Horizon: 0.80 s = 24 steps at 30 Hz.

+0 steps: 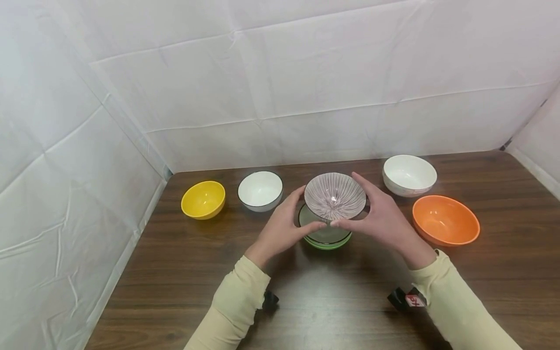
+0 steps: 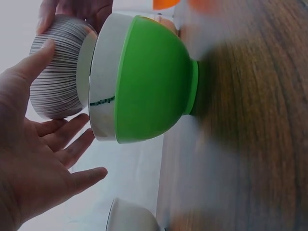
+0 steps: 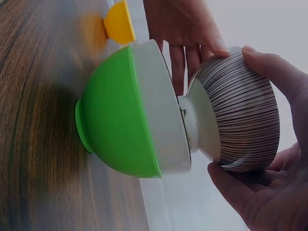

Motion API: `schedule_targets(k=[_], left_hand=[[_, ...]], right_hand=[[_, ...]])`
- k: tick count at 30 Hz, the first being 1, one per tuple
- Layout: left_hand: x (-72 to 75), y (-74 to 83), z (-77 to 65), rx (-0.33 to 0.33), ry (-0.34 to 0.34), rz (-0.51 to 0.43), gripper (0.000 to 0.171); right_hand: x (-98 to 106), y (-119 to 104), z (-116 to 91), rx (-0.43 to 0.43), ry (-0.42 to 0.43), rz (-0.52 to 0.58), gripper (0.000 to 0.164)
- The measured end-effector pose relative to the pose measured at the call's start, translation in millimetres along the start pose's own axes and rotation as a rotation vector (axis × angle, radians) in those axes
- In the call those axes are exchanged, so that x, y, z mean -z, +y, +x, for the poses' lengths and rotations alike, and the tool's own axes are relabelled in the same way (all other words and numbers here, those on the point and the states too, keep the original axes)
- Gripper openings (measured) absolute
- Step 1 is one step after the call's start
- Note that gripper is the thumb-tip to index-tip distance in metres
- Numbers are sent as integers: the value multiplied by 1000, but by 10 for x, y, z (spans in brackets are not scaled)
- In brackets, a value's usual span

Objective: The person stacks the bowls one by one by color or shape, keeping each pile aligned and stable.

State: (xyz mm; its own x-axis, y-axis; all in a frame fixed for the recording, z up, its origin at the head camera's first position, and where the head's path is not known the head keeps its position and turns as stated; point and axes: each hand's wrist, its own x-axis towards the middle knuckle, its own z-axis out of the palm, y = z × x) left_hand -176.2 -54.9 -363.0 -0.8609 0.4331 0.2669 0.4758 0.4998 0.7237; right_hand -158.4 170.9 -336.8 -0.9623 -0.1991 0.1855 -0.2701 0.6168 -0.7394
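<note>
A bowl with fine dark stripes (image 1: 334, 197) is held upright between both hands, over a small stack. My left hand (image 1: 284, 226) grips its left side, thumb at the near side and fingers spread around and below. On the opposite side my right hand (image 1: 387, 218) grips it with thumb and fingers. Below is a white bowl with a dark rim (image 3: 161, 108), nested in a green bowl (image 2: 154, 82) that stands on the table. The striped bowl's foot (image 3: 189, 122) is at the white bowl's rim; whether it touches inside is hidden.
On the brown wooden table (image 1: 175, 291), a yellow bowl (image 1: 203, 200) and a white dark-rimmed bowl (image 1: 260, 190) stand to the left. To the right are another white bowl (image 1: 409, 175) and an orange bowl (image 1: 445, 221). White sheeting (image 1: 306, 87) hangs behind and at the sides.
</note>
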Motion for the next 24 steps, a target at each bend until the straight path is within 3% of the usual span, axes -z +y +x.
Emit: schedule_targets(k=[12,24], left_hand=[[38,54,-54,51,22,44,84],[30,52,-89,120,-12,95,86]], right_hand=[[-22,-2,-6,34,-13,-84,119],[-69,53,-27,33,-50,-134,122]])
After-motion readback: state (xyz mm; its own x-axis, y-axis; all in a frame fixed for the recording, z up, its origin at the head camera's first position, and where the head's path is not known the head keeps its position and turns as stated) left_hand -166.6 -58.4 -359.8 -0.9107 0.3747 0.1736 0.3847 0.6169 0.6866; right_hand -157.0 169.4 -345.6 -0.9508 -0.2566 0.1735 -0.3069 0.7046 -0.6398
